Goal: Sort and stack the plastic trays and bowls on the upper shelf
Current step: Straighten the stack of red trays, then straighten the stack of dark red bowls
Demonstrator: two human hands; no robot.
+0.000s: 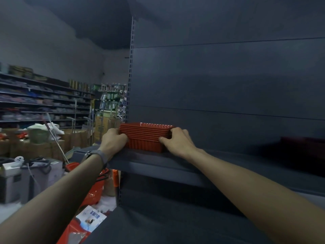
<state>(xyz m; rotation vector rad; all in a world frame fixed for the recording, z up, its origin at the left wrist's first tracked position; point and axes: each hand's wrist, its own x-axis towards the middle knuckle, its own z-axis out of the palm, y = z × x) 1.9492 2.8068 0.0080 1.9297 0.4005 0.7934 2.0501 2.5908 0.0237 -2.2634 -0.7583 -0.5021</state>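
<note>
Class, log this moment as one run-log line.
left hand: grips tray stack | right hand: grips tray stack | tray stack: on shelf

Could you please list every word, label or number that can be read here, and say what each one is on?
No text here can be read for certain.
On the packet on the floor: blue characters, too blurred to read.
On the cardboard box: dark print, too blurred to read.
On the goods on the far shelves: labels too small to read.
On the stack of red trays: no text shows.
</note>
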